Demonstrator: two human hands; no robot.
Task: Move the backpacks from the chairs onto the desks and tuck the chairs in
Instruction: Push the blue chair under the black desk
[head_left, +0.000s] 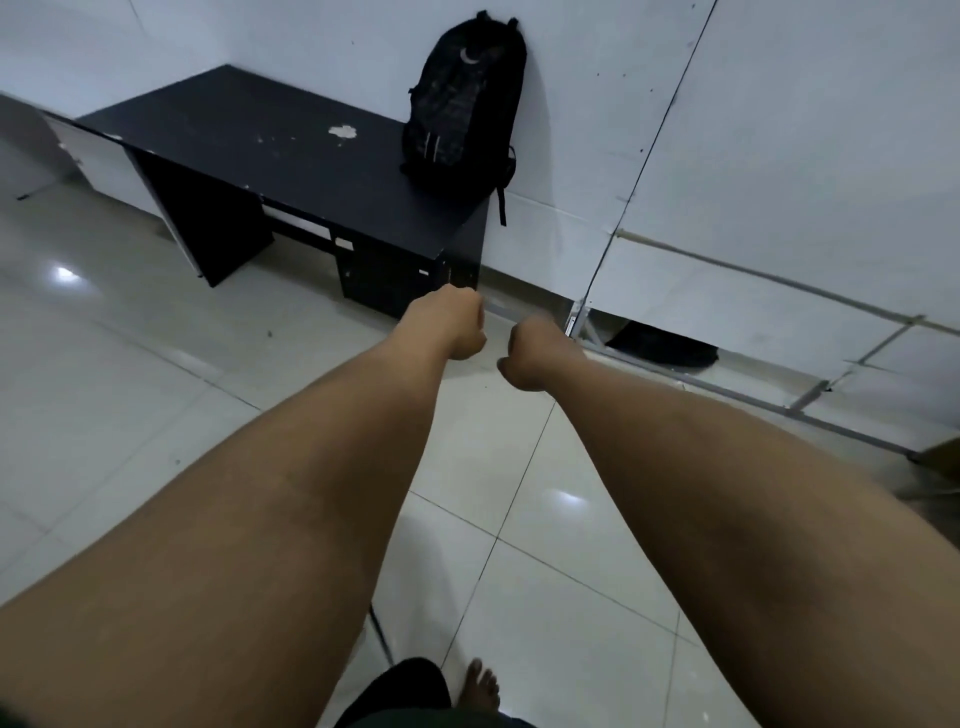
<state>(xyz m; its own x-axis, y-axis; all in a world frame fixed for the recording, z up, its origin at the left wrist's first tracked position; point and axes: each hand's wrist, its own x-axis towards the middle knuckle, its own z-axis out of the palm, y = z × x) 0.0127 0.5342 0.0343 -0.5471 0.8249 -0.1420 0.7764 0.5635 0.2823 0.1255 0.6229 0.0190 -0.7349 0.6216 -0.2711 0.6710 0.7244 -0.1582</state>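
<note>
Both fists, left hand (451, 326) and right hand (531, 353), curl empty, with the upright backpack (465, 101) ahead on the desk (249, 140), left nearer.

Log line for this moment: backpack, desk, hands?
backpack: upright on desk, against wall | desk: no chair seen | left hand: fingers curled, empty | right hand: fingers curled, empty

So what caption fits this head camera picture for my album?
Backpack upright on the desk against the wall, both fists held out empty.
</note>
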